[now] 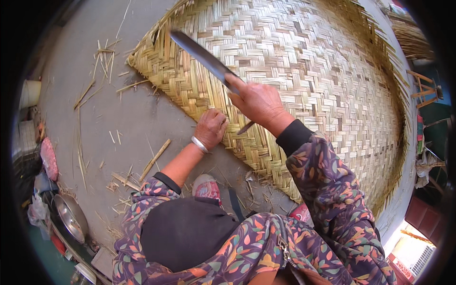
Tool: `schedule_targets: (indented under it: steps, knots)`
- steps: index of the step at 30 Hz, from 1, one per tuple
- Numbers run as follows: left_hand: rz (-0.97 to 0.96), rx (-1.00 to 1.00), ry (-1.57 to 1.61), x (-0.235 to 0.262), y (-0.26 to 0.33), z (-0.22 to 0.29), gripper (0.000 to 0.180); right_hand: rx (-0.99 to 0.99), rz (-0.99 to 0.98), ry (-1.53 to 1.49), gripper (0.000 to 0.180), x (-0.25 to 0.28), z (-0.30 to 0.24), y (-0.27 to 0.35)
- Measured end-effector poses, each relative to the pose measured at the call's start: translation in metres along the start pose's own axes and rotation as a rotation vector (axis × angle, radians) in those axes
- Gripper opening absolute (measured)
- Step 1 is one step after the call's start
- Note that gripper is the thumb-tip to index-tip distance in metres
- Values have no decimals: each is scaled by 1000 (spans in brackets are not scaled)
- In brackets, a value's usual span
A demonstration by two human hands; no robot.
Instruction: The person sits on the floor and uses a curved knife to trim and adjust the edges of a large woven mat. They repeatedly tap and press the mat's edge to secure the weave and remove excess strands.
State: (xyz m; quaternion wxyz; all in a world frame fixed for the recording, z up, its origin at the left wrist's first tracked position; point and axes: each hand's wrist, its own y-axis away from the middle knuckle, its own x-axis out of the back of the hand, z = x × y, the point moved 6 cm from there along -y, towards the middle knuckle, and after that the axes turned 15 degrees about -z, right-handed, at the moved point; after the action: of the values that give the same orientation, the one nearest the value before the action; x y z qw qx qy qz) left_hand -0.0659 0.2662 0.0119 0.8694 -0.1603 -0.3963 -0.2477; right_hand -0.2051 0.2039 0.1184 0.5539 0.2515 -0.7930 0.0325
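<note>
A large woven mat of split reed or straw (285, 71) lies across the floor, its near-left border folded into a thicker braided edge. My right hand (260, 102) is wrapped round a knife with a long, flat, dark blade (202, 54), held over the mat and pointing to the far left. My left hand (210, 127) rests closed on the mat's near-left edge, fingers curled; what they hold, if anything, is hidden. A short dark piece (245, 127) shows below my right hand; whether it belongs to the knife I cannot tell.
Loose reed scraps (154, 159) litter the grey floor (128, 128). A metal basin (70, 217) and a pink bundle (49, 159) are at the left. Unwoven strip ends fringe the mat's right side. A wooden stool (424, 90) and a straw bundle (411, 35) stand beyond it.
</note>
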Motion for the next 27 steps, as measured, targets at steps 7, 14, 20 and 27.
schedule_targets:
  steps: [7,14,20,27]
  knots:
    - [2,-31,-12,-3,-6,-6,15,-79,-318,143,33,-19,-15,-28]
    - [16,-65,22,-3,-3,-7,18,-17,-174,164,46,-18,-13,-8]
    - [-20,-56,-9,-7,-4,-9,13,-17,-107,216,54,-13,8,23]
    - [-44,-81,-101,-19,-5,-12,14,-287,-400,256,37,-27,50,118]
